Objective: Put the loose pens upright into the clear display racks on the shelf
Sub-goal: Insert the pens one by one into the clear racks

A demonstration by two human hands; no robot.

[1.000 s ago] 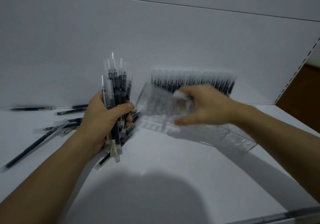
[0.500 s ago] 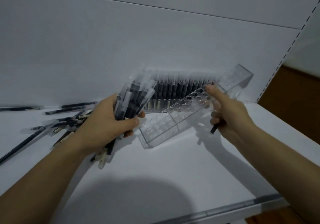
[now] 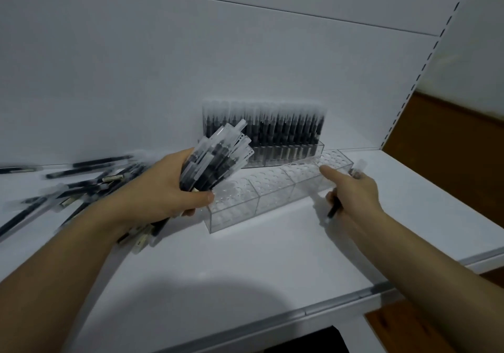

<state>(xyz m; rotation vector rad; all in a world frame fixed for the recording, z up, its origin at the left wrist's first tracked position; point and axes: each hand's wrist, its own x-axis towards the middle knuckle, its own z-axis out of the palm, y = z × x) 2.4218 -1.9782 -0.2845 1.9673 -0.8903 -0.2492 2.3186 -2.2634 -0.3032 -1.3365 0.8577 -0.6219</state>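
Note:
An empty clear display rack [image 3: 270, 194] with rows of round holes lies slanted on the white shelf [image 3: 245, 268]. Behind it, against the back wall, stands a second clear rack filled with upright black pens [image 3: 275, 134]. My left hand [image 3: 169, 191] grips a thick bundle of black pens [image 3: 218, 156] with clear caps, just left of the empty rack's near end. My right hand [image 3: 351, 189] holds a single pen [image 3: 354, 172] in its curled fingers while its index finger touches the rack's right part.
Several loose black pens [image 3: 81, 183] lie scattered on the shelf at the left. The shelf's metal front edge [image 3: 327, 309] runs across the lower right. A perforated upright [image 3: 425, 60] bounds the shelf on the right, with brown wall beyond.
The empty rack has come down from my right hand onto the shelf, slanted before the filled rack. My right hand now only touches it with one finger. The pen bundle tilted right.

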